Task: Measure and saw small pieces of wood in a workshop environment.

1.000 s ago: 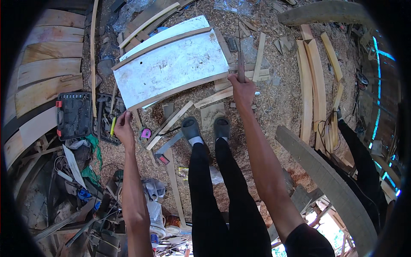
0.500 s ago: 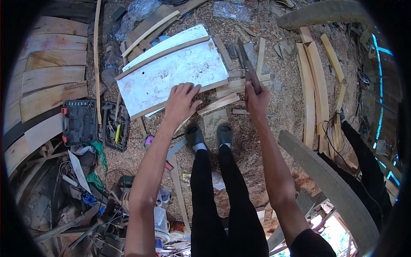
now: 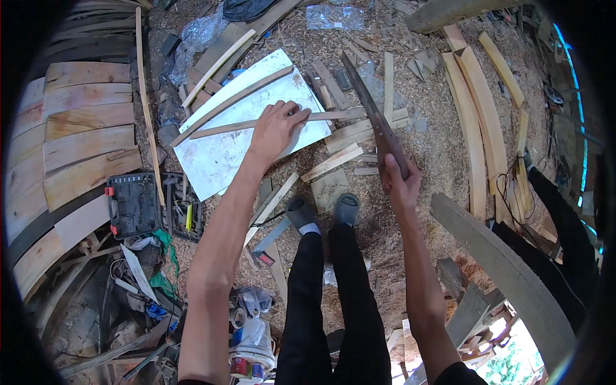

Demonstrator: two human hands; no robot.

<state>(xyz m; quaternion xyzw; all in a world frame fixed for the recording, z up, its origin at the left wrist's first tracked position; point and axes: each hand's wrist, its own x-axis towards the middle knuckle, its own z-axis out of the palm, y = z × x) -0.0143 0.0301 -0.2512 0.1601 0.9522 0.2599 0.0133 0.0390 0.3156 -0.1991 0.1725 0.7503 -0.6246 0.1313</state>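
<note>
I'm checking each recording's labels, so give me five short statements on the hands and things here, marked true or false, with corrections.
1. The right hand grips a long-bladed tool. True.
2. The left hand is on a thin wooden strip over the white board. True.
3. The black tool case is shut. False: it lies open.
4. The blade points toward the person's sandals. False: it points away from them.
5. No other strip is on the white board. False: a second strip, slightly curved, lies across it.
</note>
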